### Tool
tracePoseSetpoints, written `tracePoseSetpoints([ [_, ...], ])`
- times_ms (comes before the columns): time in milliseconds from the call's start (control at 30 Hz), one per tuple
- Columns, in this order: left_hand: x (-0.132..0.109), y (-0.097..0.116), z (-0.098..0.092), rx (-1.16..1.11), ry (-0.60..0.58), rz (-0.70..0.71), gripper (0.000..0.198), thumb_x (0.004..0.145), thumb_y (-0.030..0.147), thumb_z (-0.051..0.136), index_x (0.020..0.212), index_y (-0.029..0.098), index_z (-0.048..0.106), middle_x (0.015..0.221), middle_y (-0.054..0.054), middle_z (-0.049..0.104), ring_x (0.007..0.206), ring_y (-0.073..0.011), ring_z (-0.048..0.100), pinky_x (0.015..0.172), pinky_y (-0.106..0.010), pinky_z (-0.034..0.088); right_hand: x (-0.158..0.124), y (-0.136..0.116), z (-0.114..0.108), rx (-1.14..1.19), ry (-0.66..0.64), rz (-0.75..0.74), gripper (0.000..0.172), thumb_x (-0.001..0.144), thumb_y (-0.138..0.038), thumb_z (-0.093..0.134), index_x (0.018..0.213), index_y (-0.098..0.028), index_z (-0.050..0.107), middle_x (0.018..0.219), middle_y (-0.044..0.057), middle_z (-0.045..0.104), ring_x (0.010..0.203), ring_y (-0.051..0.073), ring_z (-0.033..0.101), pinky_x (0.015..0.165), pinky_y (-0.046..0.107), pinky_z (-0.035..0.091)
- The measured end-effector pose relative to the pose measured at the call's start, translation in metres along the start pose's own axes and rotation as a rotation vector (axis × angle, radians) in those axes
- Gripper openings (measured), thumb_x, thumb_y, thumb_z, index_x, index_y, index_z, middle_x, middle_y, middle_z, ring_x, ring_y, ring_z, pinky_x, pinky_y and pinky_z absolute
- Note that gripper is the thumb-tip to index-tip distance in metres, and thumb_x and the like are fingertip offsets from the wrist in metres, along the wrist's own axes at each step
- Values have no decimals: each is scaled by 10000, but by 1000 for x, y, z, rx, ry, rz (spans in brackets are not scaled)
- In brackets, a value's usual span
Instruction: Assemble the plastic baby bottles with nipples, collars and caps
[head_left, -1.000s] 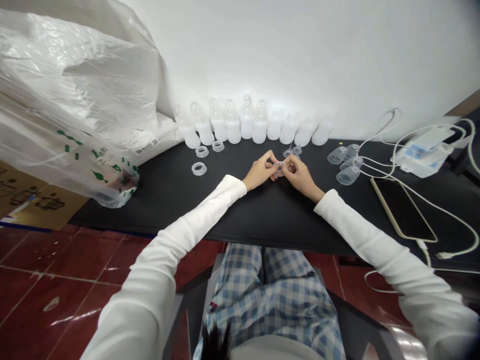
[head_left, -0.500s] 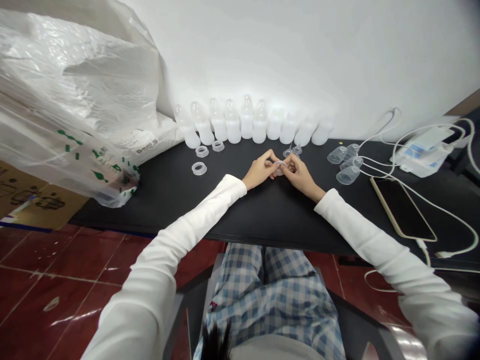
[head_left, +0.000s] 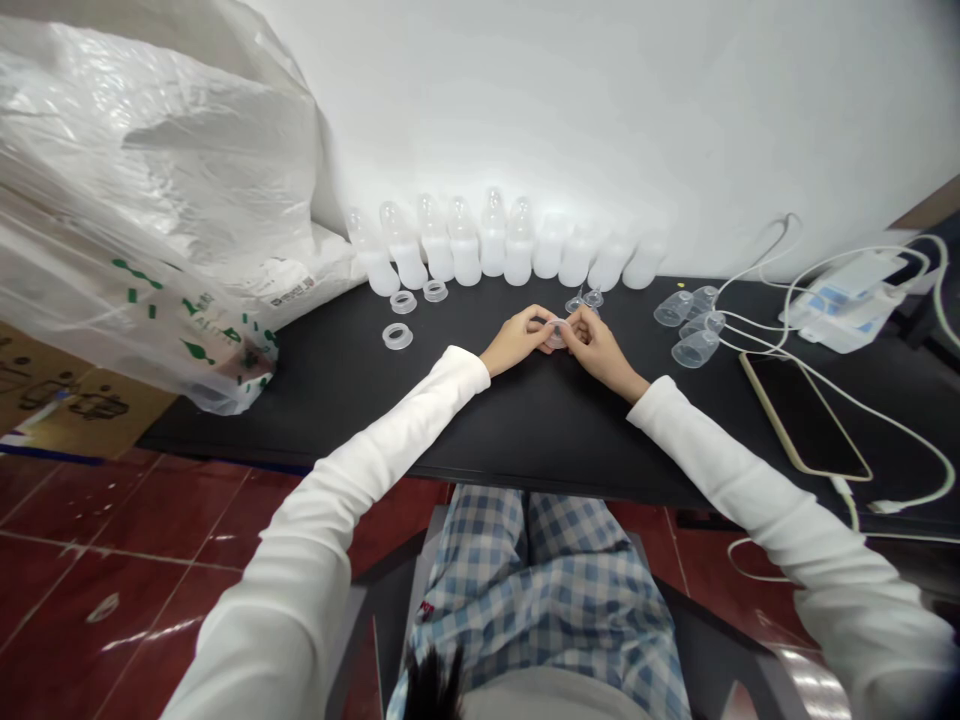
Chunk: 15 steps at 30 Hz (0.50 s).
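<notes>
Above the middle of the black table, a clear bottle collar ring is held between both hands. My left hand is closed on its left side. My right hand pinches the right side; the fingers partly cover the ring. Just behind my right hand lie two clear bottle nipples. Several loose collar rings rest to the left. Along the wall stands a row of white baby bottles; those on the left wear clear domed caps, those on the right do not.
Several clear bottle caps lie right of my hands. Farther right are a phone, white cables and a white power strip. Big plastic bags and a cardboard box crowd the left end.
The ring has turned slightly between my fingers and shows a bit more. Both hands stay at nearly the same spot, with small finger shifts.
</notes>
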<state>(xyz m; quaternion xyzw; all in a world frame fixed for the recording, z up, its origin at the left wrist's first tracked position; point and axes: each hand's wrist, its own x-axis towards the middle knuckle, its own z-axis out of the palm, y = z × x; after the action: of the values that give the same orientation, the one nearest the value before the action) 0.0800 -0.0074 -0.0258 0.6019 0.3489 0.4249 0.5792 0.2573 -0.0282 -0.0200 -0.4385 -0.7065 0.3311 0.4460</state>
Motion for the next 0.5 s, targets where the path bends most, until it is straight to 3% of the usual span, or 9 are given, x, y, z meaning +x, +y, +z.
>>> tracePoseSetpoints([
  [200,-8,10,-1,125,-16,66,334,871,424,764,936,169,558,726,3,743,706,-115,732,737,-250,590,-1,-2,-2,-28,-24,-36,452,860,-645,662,804,-251,448,667,-43,491,596,122,443,571,295,388],
  [500,-10,15,4,180,-5,58,300,891,381,731,888,187,503,691,11,724,672,-119,720,683,-248,588,-3,-5,-1,-126,30,-51,385,890,-579,623,785,-250,455,645,-36,491,597,125,424,579,292,406],
])
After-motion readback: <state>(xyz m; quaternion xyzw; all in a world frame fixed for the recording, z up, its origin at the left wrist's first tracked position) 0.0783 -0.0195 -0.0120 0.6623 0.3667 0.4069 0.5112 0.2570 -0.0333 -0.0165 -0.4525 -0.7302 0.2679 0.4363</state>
